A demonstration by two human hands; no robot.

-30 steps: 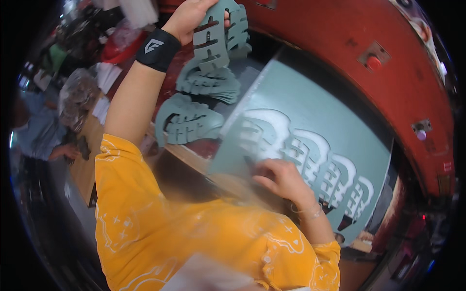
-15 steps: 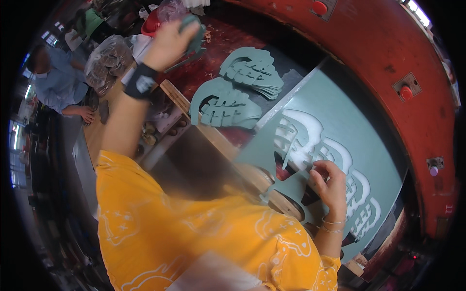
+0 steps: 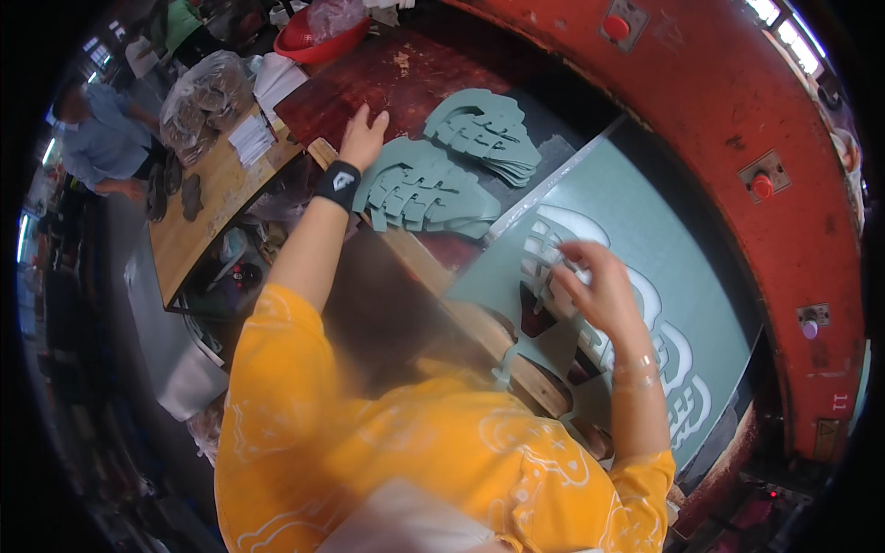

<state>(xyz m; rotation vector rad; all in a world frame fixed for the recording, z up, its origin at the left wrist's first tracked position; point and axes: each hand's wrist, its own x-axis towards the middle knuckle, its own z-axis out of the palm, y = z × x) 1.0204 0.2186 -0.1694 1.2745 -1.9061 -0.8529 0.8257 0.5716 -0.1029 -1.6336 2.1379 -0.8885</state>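
The green punched sheet (image 3: 645, 221) is lying in front of the person, and a row of curved, slotted shoe-upper cutouts is running along its near side, with white showing through many of the openings. The right hand (image 3: 608, 295) is working at the cutouts in the left part of the sheet, its thumb and forefinger curving toward each other with a gap between the tips; whether it is pinching any of the material, I cannot tell. The left hand (image 3: 363, 138) is reaching out well to the left of the sheet, its fingers loosely spread and holding nothing that shows; a black wristband (image 3: 338, 184) is circling that wrist.

Between the left hand and the sheet, a front stack of green shoe-upper pieces (image 3: 429, 189) is lying just left of the sheet's edge. A back stack of matching pieces (image 3: 484, 138) is fanning out beside it, also left of the sheet but farther from the person. A scuffed dark red surface (image 3: 359, 83) is stretching away to the left of the sheet.

Beyond and to the right of the sheet, a red machine frame (image 3: 719, 101) is curving round, bearing a red push button (image 3: 762, 185). Far left of the sheet, a blue-shirted co-worker (image 3: 106, 138) is standing beside a wooden surface (image 3: 217, 226)
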